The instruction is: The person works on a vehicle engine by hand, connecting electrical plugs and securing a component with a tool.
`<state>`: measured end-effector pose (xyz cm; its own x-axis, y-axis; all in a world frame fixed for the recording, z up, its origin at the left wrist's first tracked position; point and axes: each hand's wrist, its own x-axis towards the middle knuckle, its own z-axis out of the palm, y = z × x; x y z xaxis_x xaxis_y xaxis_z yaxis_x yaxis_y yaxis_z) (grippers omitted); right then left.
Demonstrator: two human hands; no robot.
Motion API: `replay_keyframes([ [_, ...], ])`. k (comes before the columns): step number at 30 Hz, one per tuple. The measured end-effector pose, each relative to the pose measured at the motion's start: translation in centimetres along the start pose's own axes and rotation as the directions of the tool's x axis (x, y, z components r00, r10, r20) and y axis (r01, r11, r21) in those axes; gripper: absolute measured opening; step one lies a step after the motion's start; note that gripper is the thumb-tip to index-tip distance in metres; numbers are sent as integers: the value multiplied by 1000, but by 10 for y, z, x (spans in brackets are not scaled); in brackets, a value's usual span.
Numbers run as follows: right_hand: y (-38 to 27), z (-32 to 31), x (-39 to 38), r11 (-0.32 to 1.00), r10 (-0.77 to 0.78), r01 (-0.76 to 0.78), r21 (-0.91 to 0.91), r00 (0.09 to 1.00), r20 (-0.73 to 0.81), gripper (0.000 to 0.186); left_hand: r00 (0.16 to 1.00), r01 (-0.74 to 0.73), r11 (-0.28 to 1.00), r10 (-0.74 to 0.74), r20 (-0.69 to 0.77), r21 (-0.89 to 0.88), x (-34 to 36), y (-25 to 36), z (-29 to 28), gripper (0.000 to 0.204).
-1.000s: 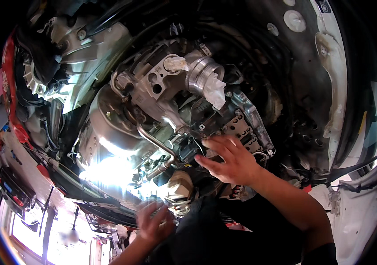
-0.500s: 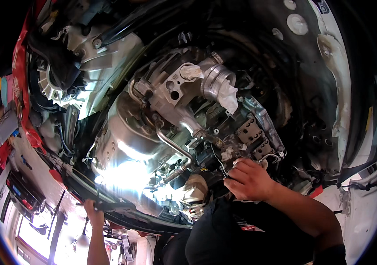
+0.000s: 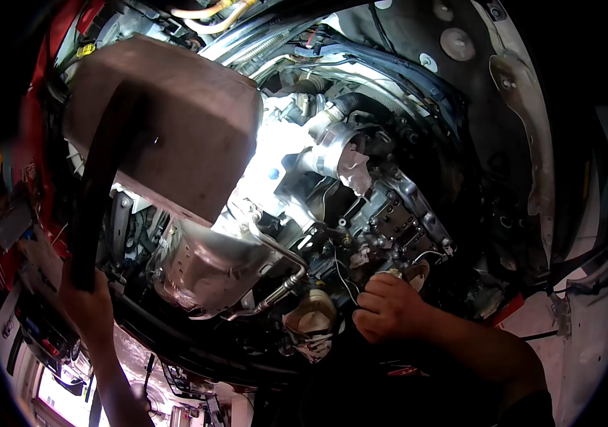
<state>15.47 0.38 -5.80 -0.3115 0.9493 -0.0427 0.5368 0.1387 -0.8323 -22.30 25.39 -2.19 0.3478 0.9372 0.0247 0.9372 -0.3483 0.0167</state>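
Note:
My left hand (image 3: 89,297) is closed around the dark handle of a boxy work light (image 3: 176,121), held up over the left part of an open engine bay. Its lit side is turned away from me and throws a bright glare on the metal engine parts beside it. My right hand (image 3: 391,307) is curled at the near right of the engine, close to a thin white wire (image 3: 342,274). What its fingers hold, if anything, is hidden. Past it lies a dark block with holes (image 3: 398,222). A crumpled white paper (image 3: 354,171) plugs a round metal pipe opening (image 3: 332,146).
A rounded metal heat shield (image 3: 208,267) and a bent metal pipe (image 3: 282,249) lie between my arms. Near me is a beige-wrapped part (image 3: 311,317). Bodywork (image 3: 532,135) rises on the right. A dark car (image 3: 44,331) stands on the floor at lower left.
My left hand has raised the work light up and away from me, so its glare has moved from the heat shield to the engine's middle. My right hand has shifted only slightly.

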Motion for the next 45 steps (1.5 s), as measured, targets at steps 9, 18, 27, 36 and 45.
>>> replay_keyframes([
  [9,4,8,-12,1000,-13,13,4,995,-96,17,978,-201,965,188,-92,-166,9,-61,22,34],
  [18,5,9,-14,997,72,-71,18,997,-30,22,890,-424,821,456,-6,-383,94,119,39,23],
  [27,6,21,-28,961,264,-246,122,950,-164,45,860,-424,864,478,179,-271,110,159,35,35],
  [36,17,18,-17,959,282,-273,76,947,-151,41,843,-508,855,518,143,-106,108,165,32,43],
  [45,18,4,2,953,278,-296,-61,937,-211,46,879,-469,709,432,-202,-527,37,178,39,31],
])
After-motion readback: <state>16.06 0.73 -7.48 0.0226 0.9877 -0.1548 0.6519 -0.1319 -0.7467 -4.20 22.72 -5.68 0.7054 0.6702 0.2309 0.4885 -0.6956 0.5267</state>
